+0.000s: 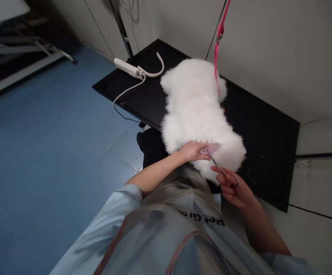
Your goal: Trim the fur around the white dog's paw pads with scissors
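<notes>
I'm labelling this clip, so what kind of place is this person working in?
Most likely a pet grooming salon. A fluffy white dog is on a black table, a pink leash runs down to it from above, and the right hand holds a slim metal tool at its fur.

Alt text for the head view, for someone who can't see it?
The left hand holds a pink spot on a fluffy white dog while the right hand aims a thin scissor-handled metal tool at it. The dog is on a black table, under a pink leash, with a white corded device behind.
</notes>
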A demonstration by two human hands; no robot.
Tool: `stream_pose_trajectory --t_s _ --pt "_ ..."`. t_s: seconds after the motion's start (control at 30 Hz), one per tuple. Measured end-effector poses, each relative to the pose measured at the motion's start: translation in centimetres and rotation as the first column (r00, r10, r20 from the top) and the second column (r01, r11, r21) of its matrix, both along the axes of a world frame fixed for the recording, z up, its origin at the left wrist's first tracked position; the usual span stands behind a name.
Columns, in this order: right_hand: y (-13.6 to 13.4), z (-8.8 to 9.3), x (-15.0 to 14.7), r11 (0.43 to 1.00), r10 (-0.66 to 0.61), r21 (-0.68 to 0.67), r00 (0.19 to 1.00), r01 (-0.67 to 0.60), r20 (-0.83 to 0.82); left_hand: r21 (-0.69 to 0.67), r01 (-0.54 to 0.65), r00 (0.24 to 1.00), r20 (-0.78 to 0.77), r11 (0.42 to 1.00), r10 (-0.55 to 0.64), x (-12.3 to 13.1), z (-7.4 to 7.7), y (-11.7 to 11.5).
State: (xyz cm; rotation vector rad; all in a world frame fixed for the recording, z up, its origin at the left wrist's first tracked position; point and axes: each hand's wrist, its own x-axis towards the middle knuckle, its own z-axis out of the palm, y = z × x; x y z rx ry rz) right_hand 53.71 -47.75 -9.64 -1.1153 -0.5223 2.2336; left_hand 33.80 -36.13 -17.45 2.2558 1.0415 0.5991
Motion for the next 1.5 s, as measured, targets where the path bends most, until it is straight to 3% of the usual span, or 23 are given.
stream_pose_trajectory --t_s 0.07,0.2,0.3,0.33,0.4,0.47,0.53,0.57,0.67,0.8,0.93,1.03,1.13,1.2,1.27,1.37,1.5 --pt "0.0 0.7 1.0 0.998 -0.004 0.057 1.0 0.003 0.011 -0.009 0.029 0.999 -0.026 1.0 -0.029 1.1 0.7 0.4" --pt "-0.1 1.4 3.3 0.984 0.109 0.136 0.994 -0.112 0.03 -0.024 0.095 0.995 -0.04 0.995 -0.095 2.6 1.1 0.7" --pt "-0.5 2.0 4.5 0.936 0.152 0.267 0.947 -0.23 0.283 -0.043 0.155 0.987 -0.034 0.987 -0.157 2.7 1.1 0.7" --pt "-0.6 2.3 4.5 0.906 0.107 0.329 0.896 -0.266 0.431 -0.048 0.179 0.983 -0.021 0.983 -0.18 2.7 1.1 0.6" --pt "-0.2 2.6 3.9 0.814 -0.107 0.474 0.715 -0.336 0.691 -0.05 0.21 0.978 0.007 0.976 -0.21 2.7 1.3 0.6" --pt "1.0 2.3 2.6 0.687 -0.373 0.605 0.519 -0.402 0.769 -0.04 0.205 0.979 0.012 0.978 -0.205 2.7 1.6 0.5" --pt "2.8 1.1 1.1 0.589 -0.517 0.673 0.431 -0.447 0.739 -0.033 0.191 0.982 -0.008 0.981 -0.191 2.5 1.8 0.3" --pt "3.6 0.1 0.6 0.578 -0.535 0.682 0.423 -0.448 0.732 -0.034 0.187 0.982 -0.018 0.982 -0.188 2.3 1.8 0.2" --pt "4.7 -3.8 -0.4 0.633 -0.565 0.705 0.431 -0.32 0.703 -0.053 0.194 0.98 -0.025 0.98 -0.195 1.6 1.1 -0.6" --pt "2.9 -8.5 -0.3 0.667 -0.618 0.736 0.469 -0.112 0.631 -0.014 0.217 0.975 -0.052 0.976 -0.217 1.1 -0.4 -2.0" --pt "1.5 -10.4 0.7 0.669 -0.614 0.725 0.426 -0.165 0.664 -0.077 0.312 0.937 -0.142 0.947 -0.32 1.4 -1.0 -2.6" --pt "1.4 -9.3 2.7 0.642 -0.558 0.697 0.427 -0.321 0.711 -0.218 0.315 0.927 -0.141 0.924 -0.349 1.7 -0.7 -2.2" --pt "0.8 -6.0 5.2 0.576 -0.507 0.574 0.297 -0.582 0.809 -0.321 0.289 0.928 -0.136 0.902 -0.346 2.1 -0.1 -1.7" --pt "0.0 -3.1 6.4 0.465 -0.46 0.398 0.168 -0.791 0.872 -0.349 0.28 0.931 -0.13 0.894 -0.342 2.5 0.1 -1.6" --pt "-0.6 -0.5 6.8 0.302 -0.411 0.195 0.057 -0.933 0.91 -0.365 0.274 0.933 -0.122 0.89 -0.338 2.8 0.3 -1.7" --pt "-0.9 2.0 6.3 0.122 -0.371 -0.053 -0.095 -0.991 0.924 -0.392 0.238 0.941 -0.134 0.889 -0.31 3.3 0.3 -2.0" --pt "-0.3 2.6 5.5 0.05 -0.396 -0.223 -0.224 -0.974 0.89 -0.388 0.182 0.957 -0.143 0.903 -0.254 3.7 0.3 -2.3"
